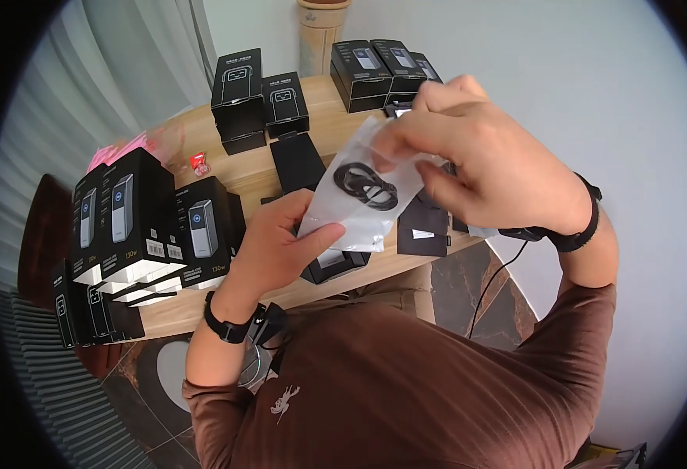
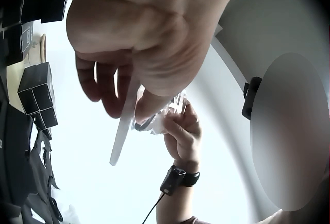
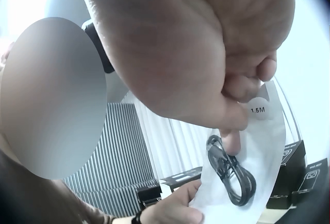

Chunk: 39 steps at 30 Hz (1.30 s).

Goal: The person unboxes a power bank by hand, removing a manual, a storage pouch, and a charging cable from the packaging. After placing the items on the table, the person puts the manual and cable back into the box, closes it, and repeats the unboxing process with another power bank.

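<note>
A frosted plastic bag (image 1: pixel 343 223) is held up over the table, with a coiled black cable (image 1: pixel 365 187) seen on it. The left hand (image 1: pixel 277 241) pinches its lower left edge between thumb and fingers. At the bag's top, the right hand (image 1: pixel 488 156) has bent fingers at the upper edge. In the right wrist view the bag (image 3: pixel 268 147) carries a round "1.5M" label (image 3: pixel 259 109), and a right fingertip touches the area by the cable (image 3: pixel 238 183). The left wrist view shows the bag (image 2: pixel 121 136) nearly edge-on beside the left thumb.
Black boxes (image 1: pixel 136 211) with a device picture stand stacked at the table's left. More black boxes (image 1: pixel 238 94) stand at the back, others (image 1: pixel 363 70) at the back right. Pink plastic (image 1: pixel 128 148) and a small red packet (image 1: pixel 200 162) lie behind the left stack.
</note>
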Motion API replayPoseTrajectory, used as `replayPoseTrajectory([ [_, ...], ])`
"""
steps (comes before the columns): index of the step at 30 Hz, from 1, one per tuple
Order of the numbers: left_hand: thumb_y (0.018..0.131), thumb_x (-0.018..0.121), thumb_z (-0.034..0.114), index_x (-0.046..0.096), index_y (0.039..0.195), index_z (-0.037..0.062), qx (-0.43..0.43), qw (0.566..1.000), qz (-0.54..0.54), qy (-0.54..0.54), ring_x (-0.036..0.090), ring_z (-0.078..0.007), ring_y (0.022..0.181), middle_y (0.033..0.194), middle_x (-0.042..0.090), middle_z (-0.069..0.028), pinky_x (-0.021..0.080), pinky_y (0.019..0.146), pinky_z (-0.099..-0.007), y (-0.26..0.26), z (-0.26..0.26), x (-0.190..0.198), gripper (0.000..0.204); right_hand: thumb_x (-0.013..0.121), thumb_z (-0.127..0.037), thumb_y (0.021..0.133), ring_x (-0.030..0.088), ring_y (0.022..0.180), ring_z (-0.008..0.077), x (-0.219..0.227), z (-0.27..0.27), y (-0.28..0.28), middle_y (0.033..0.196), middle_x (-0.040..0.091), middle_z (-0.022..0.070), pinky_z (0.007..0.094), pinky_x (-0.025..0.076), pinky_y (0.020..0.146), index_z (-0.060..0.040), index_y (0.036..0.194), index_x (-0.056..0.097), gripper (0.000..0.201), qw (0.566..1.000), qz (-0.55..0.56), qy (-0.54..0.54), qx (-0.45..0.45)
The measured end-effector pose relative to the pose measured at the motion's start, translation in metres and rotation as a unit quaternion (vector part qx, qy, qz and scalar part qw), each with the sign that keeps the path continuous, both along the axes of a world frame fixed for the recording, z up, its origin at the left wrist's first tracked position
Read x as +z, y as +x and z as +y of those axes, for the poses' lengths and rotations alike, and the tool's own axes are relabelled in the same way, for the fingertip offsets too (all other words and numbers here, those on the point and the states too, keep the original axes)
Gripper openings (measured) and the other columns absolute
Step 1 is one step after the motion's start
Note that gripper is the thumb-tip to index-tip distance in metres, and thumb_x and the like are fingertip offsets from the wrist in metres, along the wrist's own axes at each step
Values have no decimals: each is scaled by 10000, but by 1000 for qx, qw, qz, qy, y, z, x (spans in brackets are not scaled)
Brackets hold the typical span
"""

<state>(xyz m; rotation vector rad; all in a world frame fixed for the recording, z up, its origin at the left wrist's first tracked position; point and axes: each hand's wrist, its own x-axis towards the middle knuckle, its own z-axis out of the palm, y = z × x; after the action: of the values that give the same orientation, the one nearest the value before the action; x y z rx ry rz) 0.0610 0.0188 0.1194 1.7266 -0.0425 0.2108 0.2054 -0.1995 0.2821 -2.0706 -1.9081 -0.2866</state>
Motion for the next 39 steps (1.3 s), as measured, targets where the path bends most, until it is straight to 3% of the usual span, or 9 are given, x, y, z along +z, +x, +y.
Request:
replayPoseTrajectory([
  [5, 1008, 748, 161, 685, 1252, 3, -10, 997, -55, 47, 639, -83, 866, 967, 739, -46, 522, 803, -271, -7, -7, 7, 297, 762, 30, 813, 713, 953, 293, -8, 10, -15, 952, 781, 80, 410, 488, 924, -53, 1013, 761, 217, 986, 156, -26, -42],
  [11, 1151, 504, 237, 679, 1280, 1, -9, 998, -37, 42, 542, -102, 764, 841, 665, -26, 468, 712, -293, -14, -2, 33, 321, 776, 44, 798, 683, 784, 249, -21, 17, -21, 915, 760, 8, 394, 443, 986, -79, 1045, 751, 277, 994, 34, 102, 1],
  [14, 1171, 447, 269, 669, 1315, -8, -18, 995, -54, 84, 490, -100, 747, 806, 610, -11, 437, 688, -297, -13, 1, 28, 383, 793, 43, 827, 675, 844, 220, -15, 18, -30, 922, 747, 12, 333, 457, 971, -106, 1048, 735, 273, 994, 65, 81, 29],
  [17, 1175, 436, 267, 675, 1303, -16, -42, 995, -75, 53, 474, -95, 744, 789, 583, -5, 425, 684, -293, -18, 2, 24, 392, 786, 47, 825, 680, 873, 216, -13, 16, -28, 926, 733, 10, 345, 448, 1005, -101, 1087, 697, 313, 991, 135, -9, -12],
  [23, 1178, 422, 250, 705, 1273, -26, 41, 993, -97, 55, 483, -92, 734, 793, 588, -11, 421, 680, -282, -12, -9, 29, 407, 737, 51, 837, 689, 803, 297, -32, 27, -26, 898, 719, 51, 412, 475, 937, -81, 1048, 630, 271, 991, 96, 78, 42],
  [32, 1176, 433, 246, 705, 1283, -25, 29, 988, -151, 2, 588, -124, 766, 872, 717, -72, 489, 728, -290, 0, -20, 11, 398, 720, 6, 907, 699, 904, 367, -26, 17, -32, 956, 724, 109, 448, 476, 1001, -48, 1128, 614, 251, 975, 184, -123, 21],
  [36, 1175, 442, 260, 695, 1300, -17, -12, 996, -63, 59, 623, -150, 781, 899, 734, -91, 506, 754, -293, -8, -13, 18, 396, 733, -13, 894, 739, 1065, 389, -11, 19, -23, 1088, 772, 190, 433, 560, 929, -7, 1167, 607, 300, 933, 278, -228, -32],
  [37, 1173, 448, 265, 689, 1317, -14, -1, 996, -80, 49, 620, -153, 774, 893, 731, -88, 505, 751, -295, -7, -13, 17, 395, 818, -11, 835, 679, 1017, 352, -27, 14, -11, 1054, 726, 99, 432, 579, 837, -77, 1282, 653, 481, 941, 272, -200, -6],
  [39, 1170, 462, 275, 676, 1351, -8, 19, 993, -116, 30, 614, -159, 759, 882, 725, -80, 504, 743, -300, -4, -16, 11, 399, 809, -9, 850, 700, 1103, 331, -31, 13, -5, 1213, 739, 135, 419, 575, 880, -104, 1368, 650, 550, 929, 266, -256, -14],
])
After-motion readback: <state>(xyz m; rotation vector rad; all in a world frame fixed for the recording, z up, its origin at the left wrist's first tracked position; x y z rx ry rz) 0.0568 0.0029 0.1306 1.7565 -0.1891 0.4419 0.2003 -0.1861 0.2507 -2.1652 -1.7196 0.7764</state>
